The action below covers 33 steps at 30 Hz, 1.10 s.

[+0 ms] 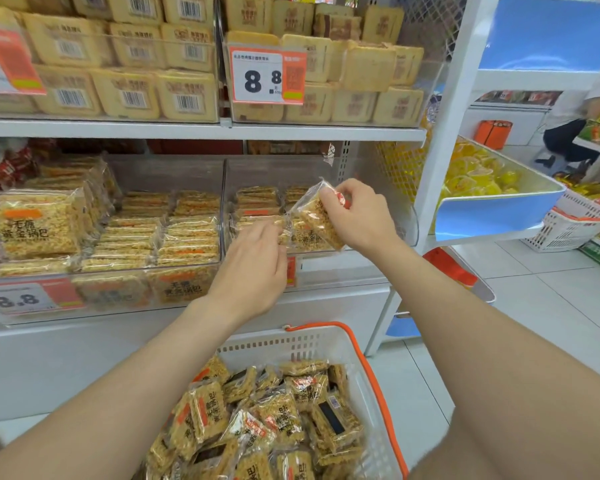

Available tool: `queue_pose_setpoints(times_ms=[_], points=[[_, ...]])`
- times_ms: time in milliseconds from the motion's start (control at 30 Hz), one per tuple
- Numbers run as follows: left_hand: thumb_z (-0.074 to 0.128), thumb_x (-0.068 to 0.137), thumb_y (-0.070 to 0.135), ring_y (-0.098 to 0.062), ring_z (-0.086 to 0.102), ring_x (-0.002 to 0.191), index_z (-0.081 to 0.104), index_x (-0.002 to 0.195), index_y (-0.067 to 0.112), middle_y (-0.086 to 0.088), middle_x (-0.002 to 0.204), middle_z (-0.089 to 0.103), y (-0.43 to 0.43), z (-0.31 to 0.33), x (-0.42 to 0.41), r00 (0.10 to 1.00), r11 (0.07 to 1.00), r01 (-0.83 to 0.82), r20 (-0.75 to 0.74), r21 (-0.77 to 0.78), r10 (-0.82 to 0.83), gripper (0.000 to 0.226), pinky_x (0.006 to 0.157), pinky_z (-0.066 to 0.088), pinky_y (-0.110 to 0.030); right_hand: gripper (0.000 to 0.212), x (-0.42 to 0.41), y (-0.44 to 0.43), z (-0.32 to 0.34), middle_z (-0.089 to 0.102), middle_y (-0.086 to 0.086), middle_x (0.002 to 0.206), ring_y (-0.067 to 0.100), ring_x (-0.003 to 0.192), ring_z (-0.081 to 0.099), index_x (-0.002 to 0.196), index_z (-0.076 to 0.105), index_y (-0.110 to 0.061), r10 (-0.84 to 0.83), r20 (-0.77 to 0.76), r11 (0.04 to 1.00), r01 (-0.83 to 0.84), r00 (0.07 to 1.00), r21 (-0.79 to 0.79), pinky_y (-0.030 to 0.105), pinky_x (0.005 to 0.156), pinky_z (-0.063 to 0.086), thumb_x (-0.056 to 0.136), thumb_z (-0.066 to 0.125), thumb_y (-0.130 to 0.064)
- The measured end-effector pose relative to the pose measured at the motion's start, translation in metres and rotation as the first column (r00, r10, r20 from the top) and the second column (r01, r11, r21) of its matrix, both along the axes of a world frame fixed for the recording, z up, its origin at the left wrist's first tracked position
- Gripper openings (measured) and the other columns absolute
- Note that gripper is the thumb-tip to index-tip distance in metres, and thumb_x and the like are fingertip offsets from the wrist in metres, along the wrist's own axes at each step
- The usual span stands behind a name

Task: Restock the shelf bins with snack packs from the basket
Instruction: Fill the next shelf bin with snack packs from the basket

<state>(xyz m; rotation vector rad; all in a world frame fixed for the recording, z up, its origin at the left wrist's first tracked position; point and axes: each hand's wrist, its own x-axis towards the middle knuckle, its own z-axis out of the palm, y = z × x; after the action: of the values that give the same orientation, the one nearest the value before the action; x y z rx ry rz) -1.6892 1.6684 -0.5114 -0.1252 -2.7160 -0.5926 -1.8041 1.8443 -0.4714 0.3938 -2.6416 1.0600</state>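
At mid-frame the right hand (pixel 357 216) pinches a clear-wrapped pack (pixel 321 220) by its top corner, its grip closed on the wrapper. The pack hangs tilted over the front of the right bin (pixel 400 202) on the middle shelf, which is partly filled with the same packs. Just left and lower, the left hand (pixel 253 265) reaches to that bin's front edge. Its fingertips are blurred against the packs there, so whether its grip holds anything cannot be told. The left bin (pixel 167 171) is stacked fuller. At bottom centre a white basket (pixel 326 341) with an orange handle holds many loose packs.
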Motion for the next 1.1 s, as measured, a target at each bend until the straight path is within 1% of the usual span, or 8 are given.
queue_pose_setpoints(times_ms=[233, 333, 433, 567, 767, 867, 1000, 1100], points=[[0.027, 0.107, 0.052, -0.032, 0.045, 0.145, 0.059, 0.136, 0.008, -0.014, 0.153, 0.052, -0.005, -0.008, -0.013, 0.995, 0.96, -0.056, 0.07, -0.276, 0.078, 0.061, 0.121, 0.035, -0.048, 0.034, -0.027, -0.011, -0.011, 0.069, 0.0, 0.122, 0.035, 0.12, 0.051, 0.129, 0.058, -0.031, -0.032, -0.026, 0.991, 0.035, 0.999, 0.127, 0.05, 0.1, 0.033, 0.107, 0.046, -0.053], [0.032, 0.105, 0.059, -0.031, 0.061, 0.117, 0.061, 0.111, 0.014, -0.01, 0.125, 0.067, -0.005, -0.003, -0.013, 0.992, 0.933, -0.07, 0.078, -0.353, 0.104, 0.054, 0.096, 0.046, -0.042, 0.037, -0.034, -0.013, -0.011, 0.066, 0.005, 0.134, 0.039, 0.129, 0.046, 0.137, 0.058, -0.032, -0.032, 0.044, 0.96, 0.018, 0.999, 0.28, 0.052, 0.103, 0.032, 0.107, 0.049, -0.051], [0.038, 0.102, 0.06, -0.032, 0.063, 0.101, 0.055, 0.094, 0.018, -0.01, 0.106, 0.068, -0.004, 0.004, -0.015, 0.992, 0.939, -0.064, 0.083, -0.337, 0.097, 0.046, 0.076, 0.042, -0.04, 0.032, -0.045, -0.008, -0.013, 0.063, 0.002, 0.139, 0.039, 0.133, 0.045, 0.135, 0.059, -0.039, -0.017, 0.161, 0.962, -0.028, 0.987, 0.273, 0.054, 0.107, 0.034, 0.105, 0.055, -0.05], [0.04, 0.102, 0.061, -0.034, 0.058, 0.112, 0.061, 0.115, 0.009, -0.014, 0.117, 0.065, -0.005, 0.004, -0.021, 0.991, 0.942, -0.055, 0.094, -0.332, 0.091, 0.057, 0.092, 0.047, -0.043, 0.014, -0.058, -0.004, -0.023, 0.064, 0.003, 0.13, 0.038, 0.13, 0.048, 0.109, 0.055, -0.046, 0.052, 0.184, 0.904, -0.125, 0.981, 0.409, 0.05, 0.108, 0.036, 0.099, 0.065, -0.047], [0.032, 0.1, 0.07, -0.037, 0.053, 0.12, 0.05, 0.135, 0.011, -0.013, 0.13, 0.048, -0.002, 0.002, -0.025, 0.977, 0.88, -0.033, 0.169, -0.473, 0.128, 0.071, 0.097, 0.049, -0.048, 0.036, -0.056, -0.021, -0.024, 0.061, 0.009, 0.128, 0.032, 0.126, 0.05, 0.084, 0.063, -0.041, 0.069, 0.196, 0.905, -0.144, 0.978, 0.401, 0.04, 0.105, 0.046, 0.068, 0.09, -0.058], [0.031, 0.101, 0.07, -0.037, 0.052, 0.122, 0.048, 0.139, 0.011, -0.013, 0.131, 0.047, -0.002, 0.002, -0.025, 0.979, 0.869, -0.025, 0.163, -0.494, 0.12, 0.072, 0.102, 0.046, -0.048, 0.047, -0.054, -0.024, -0.025, 0.051, 0.01, 0.125, 0.031, 0.119, 0.047, 0.091, 0.061, -0.032, 0.021, 0.233, 0.885, -0.127, 0.972, 0.447, 0.038, 0.097, 0.047, 0.062, 0.096, -0.042], [0.033, 0.102, 0.068, -0.035, 0.05, 0.125, 0.047, 0.14, 0.01, -0.013, 0.131, 0.047, -0.003, -0.001, -0.025, 0.985, 0.861, -0.024, 0.134, -0.509, 0.107, 0.071, 0.109, 0.04, -0.048, 0.091, -0.048, -0.026, -0.023, 0.035, 0.014, 0.131, 0.044, 0.112, 0.055, 0.129, 0.043, -0.015, -0.052, 0.226, 0.863, -0.07, 0.973, 0.5, 0.052, 0.095, 0.054, 0.061, 0.101, -0.034], [0.035, 0.103, 0.065, -0.035, 0.051, 0.126, 0.046, 0.143, 0.009, -0.013, 0.135, 0.049, -0.004, -0.004, -0.025, 0.987, 0.861, -0.019, 0.127, -0.508, 0.096, 0.07, 0.105, 0.044, -0.046, 0.086, -0.045, -0.031, -0.018, 0.035, 0.015, 0.131, 0.043, 0.103, 0.059, 0.127, 0.039, -0.016, 0.049, 0.162, 0.82, -0.132, 0.986, 0.557, 0.047, 0.083, 0.053, 0.067, 0.099, -0.031]])
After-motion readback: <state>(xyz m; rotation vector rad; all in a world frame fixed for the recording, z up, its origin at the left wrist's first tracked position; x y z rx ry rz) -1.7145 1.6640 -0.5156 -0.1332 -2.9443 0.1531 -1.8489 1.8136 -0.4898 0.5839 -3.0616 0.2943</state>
